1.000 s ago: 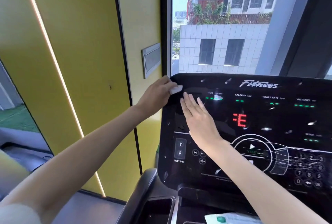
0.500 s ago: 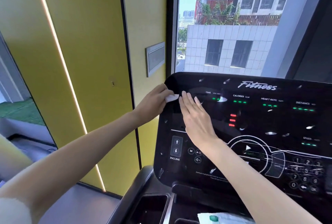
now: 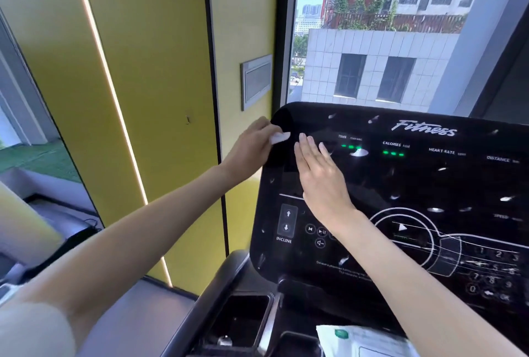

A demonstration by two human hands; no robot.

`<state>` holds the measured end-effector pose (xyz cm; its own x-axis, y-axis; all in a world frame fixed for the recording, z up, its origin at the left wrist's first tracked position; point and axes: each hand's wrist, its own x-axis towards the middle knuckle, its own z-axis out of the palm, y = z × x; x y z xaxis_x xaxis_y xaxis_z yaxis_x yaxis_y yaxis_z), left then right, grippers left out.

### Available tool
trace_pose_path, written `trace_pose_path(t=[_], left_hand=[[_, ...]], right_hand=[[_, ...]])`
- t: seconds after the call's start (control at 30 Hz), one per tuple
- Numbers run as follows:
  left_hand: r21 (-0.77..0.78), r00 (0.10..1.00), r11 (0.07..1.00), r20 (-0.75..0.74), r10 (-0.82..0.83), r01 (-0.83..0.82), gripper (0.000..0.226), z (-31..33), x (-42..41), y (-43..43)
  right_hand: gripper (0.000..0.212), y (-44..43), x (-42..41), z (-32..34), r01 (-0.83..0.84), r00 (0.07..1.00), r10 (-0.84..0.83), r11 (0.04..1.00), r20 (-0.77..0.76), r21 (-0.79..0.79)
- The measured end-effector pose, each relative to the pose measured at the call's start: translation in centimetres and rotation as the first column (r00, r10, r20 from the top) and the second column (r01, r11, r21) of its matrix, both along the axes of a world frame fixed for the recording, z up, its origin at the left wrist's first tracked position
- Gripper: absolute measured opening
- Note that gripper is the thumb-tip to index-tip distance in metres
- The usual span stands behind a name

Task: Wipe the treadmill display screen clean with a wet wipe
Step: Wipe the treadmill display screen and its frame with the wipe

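Note:
The black treadmill display screen fills the right half of the view, with green readouts, an INCLINE pad and a keypad. My left hand is at the screen's upper left edge and pinches a small folded white wet wipe against the glass. My right hand lies flat on the screen just right of the wipe, fingers straight and pointing up. White specks and smears dot the screen.
A wet-wipe pack with a green label lies in the console tray below the screen. A dark cup holder sits at the lower left of the console. A yellow wall stands to the left, a window behind.
The red "E" in the middle of the screen has gone out. Both hands stay at the screen's upper left corner; the view has shifted a little.

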<state>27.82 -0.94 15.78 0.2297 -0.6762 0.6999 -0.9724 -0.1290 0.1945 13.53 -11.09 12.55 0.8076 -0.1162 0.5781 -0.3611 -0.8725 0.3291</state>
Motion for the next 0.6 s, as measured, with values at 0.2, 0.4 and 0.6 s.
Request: trace_pose_path(t=[0.2,0.4,0.6], left_hand=[[0.249,0.972,0.957,0.143,-0.187,0.147,0.024,-2.6,-0.8,2.2],[0.115,0.988,0.984,0.055,-0.147,0.140,0.025,-2.8,-1.6,1.4],[0.058,0.997,0.996,-0.030,-0.069,0.070,0.017,-1.7,-0.5,1.1]], right_hand=[[0.080,0.0,0.0,-0.1,0.007,1.000,-0.007,1.000,-0.025,0.008],[0.082,-0.4,-0.2,-0.1,-0.022,0.999,0.023,0.999,-0.030,0.026],[0.079,-0.2,-0.3,-0.3,-0.039,0.999,0.039,0.999,-0.011,0.028]])
